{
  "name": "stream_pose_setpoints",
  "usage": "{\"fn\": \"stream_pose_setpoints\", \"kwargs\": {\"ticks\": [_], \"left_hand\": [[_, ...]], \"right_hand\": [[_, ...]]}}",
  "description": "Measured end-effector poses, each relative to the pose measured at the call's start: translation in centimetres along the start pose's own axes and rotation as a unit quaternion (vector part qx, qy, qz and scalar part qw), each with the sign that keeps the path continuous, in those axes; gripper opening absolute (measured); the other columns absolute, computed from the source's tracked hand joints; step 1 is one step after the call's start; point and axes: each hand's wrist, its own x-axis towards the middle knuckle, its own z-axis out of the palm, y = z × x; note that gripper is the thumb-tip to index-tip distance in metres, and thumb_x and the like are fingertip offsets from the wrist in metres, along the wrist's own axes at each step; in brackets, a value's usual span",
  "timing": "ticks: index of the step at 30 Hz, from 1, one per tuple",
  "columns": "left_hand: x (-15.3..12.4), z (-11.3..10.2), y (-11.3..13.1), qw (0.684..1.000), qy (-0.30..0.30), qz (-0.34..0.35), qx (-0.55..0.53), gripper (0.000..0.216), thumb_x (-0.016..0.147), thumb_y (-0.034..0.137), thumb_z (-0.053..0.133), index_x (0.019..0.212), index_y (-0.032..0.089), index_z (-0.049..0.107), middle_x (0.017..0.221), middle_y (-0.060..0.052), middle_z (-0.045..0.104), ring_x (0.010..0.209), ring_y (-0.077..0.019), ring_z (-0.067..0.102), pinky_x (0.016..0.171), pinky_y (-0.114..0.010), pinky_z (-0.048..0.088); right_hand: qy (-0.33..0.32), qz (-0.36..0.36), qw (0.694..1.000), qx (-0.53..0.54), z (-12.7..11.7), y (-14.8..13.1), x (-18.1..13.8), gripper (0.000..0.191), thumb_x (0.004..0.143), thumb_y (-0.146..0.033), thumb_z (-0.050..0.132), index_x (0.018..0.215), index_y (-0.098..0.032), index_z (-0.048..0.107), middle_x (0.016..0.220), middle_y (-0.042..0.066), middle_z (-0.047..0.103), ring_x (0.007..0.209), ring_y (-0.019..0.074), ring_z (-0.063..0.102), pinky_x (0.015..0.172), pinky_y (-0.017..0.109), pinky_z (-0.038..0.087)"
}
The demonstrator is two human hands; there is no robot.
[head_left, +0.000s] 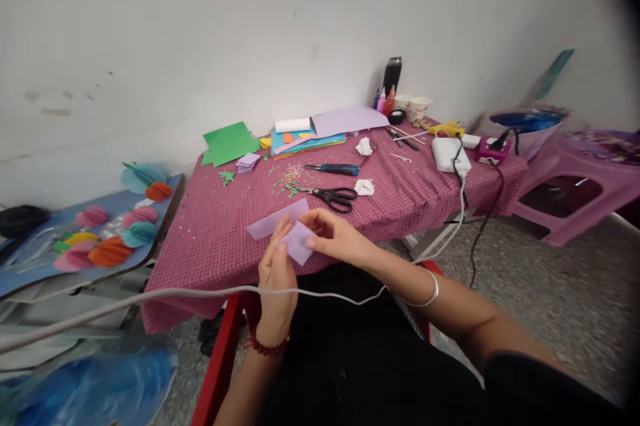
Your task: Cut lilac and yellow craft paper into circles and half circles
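Note:
Between my two hands, over the table's front edge, is a small lilac piece of paper (299, 244), roughly square and tilted. My left hand (277, 266) grips its left side with thumb and fingers. From the right, my right hand (340, 237) pinches it, the thumb lying on top. A longer lilac paper strip (270, 223) lies on the cloth just behind my hands. Black-handled scissors (333, 197) rest beyond, and a blue and black cutter (336, 169) lies behind them. A small stack of lilac paper squares (248, 163) sits farther back on the left.
Green paper (231, 144), a large lilac sheet (350, 121), crumpled tissues (365, 187) and paper scraps lie on the checked tablecloth (210, 226). A white device (451, 155) stands right. A white cable (200, 293) crosses before me. Paper fruit shapes (107, 251) lie on the left table.

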Motion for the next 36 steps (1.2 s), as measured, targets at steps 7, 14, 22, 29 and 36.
{"fn": "stream_pose_setpoints", "kwargs": {"ticks": [7,14,22,29,36], "left_hand": [[-1.0,0.4,-0.2,0.996,-0.05,0.04,0.059,0.029,0.087,0.032,0.052,0.105,0.021,0.071,0.132,-0.007,0.059,0.128,-0.0251,0.047,0.11,-0.039,0.033],[0.0,-0.5,-0.2,0.992,-0.039,0.051,0.111,0.019,0.08,0.028,0.063,0.093,0.02,0.073,0.102,-0.008,0.069,0.102,-0.0234,0.06,0.094,-0.035,0.044],[1.7,-3.4,-0.9,0.968,-0.053,0.019,0.243,0.015,0.067,0.02,0.072,0.056,0.018,0.062,0.057,0.003,0.056,0.059,-0.0127,0.049,0.06,-0.023,0.039],[3.1,-4.1,-0.5,0.933,0.074,-0.235,-0.262,0.012,0.07,0.01,0.064,0.081,0.016,0.065,0.081,-0.003,0.069,0.075,-0.015,0.064,0.073,-0.03,0.051],[2.7,-4.0,-0.7,0.867,0.122,-0.298,-0.381,0.012,0.083,0.009,0.052,0.082,0.016,0.062,0.083,-0.004,0.068,0.072,-0.0127,0.063,0.074,-0.03,0.053]], "right_hand": [[-0.018,0.054,0.993,0.106,0.3,-0.1,0.1,0.029,0.074,-0.039,0.068,0.072,-0.015,0.053,0.067,-0.004,0.052,0.06,0.0085,0.048,0.061,0.023,0.039],[-0.012,-0.037,0.992,-0.118,-0.5,-0.5,0.0,0.015,0.081,-0.024,0.059,0.069,-0.016,0.055,0.066,-0.002,0.055,0.064,0.0116,0.049,0.064,0.025,0.038],[-0.064,-0.134,0.888,-0.435,-2.8,-0.6,0.9,0.011,0.089,-0.02,0.054,0.088,-0.016,0.064,0.086,0.004,0.066,0.083,0.0154,0.058,0.078,0.027,0.04],[0.015,0.061,0.785,-0.617,-9.5,2.2,3.4,0.025,0.085,-0.016,0.052,0.106,-0.008,0.063,0.106,0.018,0.064,0.1,0.0259,0.057,0.087,0.034,0.039],[-0.066,0.121,0.756,-0.64,-10.5,2.1,5.8,0.042,0.077,-0.039,0.063,0.112,-0.014,0.061,0.094,0.013,0.069,0.081,0.0242,0.063,0.069,0.028,0.04]]}}
